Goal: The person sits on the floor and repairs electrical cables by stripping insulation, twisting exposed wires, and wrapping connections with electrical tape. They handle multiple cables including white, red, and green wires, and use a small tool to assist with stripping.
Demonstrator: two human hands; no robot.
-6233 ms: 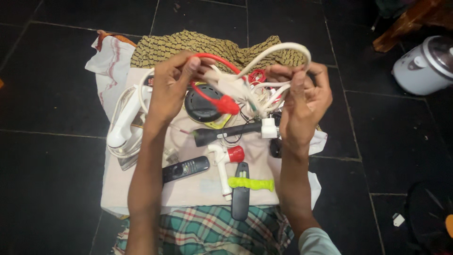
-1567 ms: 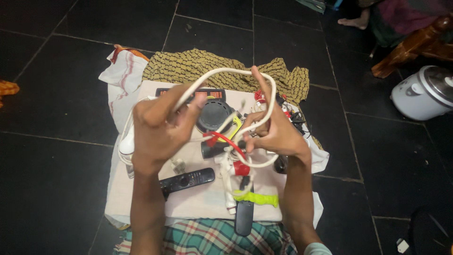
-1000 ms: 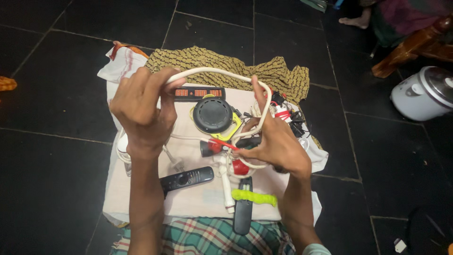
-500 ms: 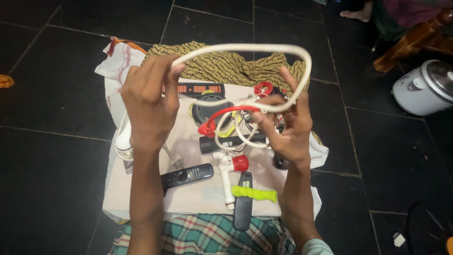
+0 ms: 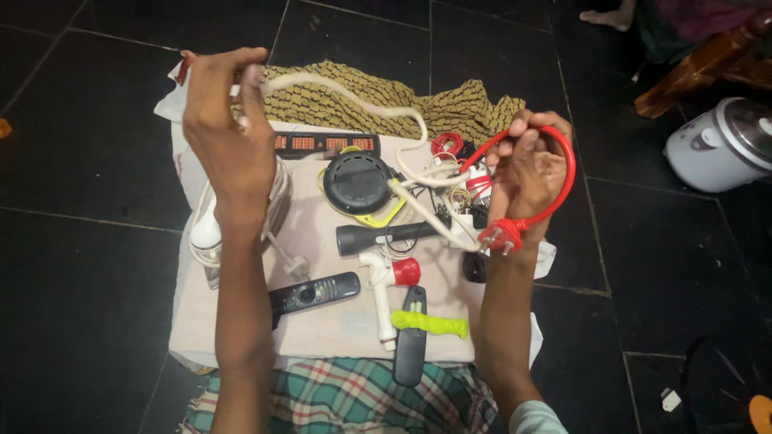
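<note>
My left hand (image 5: 227, 120) is raised at the upper left, pinching one end of a thick white cable (image 5: 366, 100) that arcs down to a tangle of wires (image 5: 450, 189) on the cloth. My right hand (image 5: 527, 173) is closed on a red cable (image 5: 563, 173) looped over it, and the cable's red three-pin plug (image 5: 497, 235) hangs just below my palm. Both hands are lifted above a pale cloth (image 5: 338, 321) covered with gadgets.
On the cloth lie a round black device (image 5: 357, 182), a black torch (image 5: 386, 237), a black remote (image 5: 314, 292), a white tap with a red knob (image 5: 386, 277), a green-handled tool (image 5: 430, 324) and a white iron (image 5: 207, 233). A white rice cooker (image 5: 720, 145) stands on the dark tiled floor.
My hands have spread apart. The left one has carried the white cable end up and to the left. The right one has drawn the red cable and plug out of the tangle.
</note>
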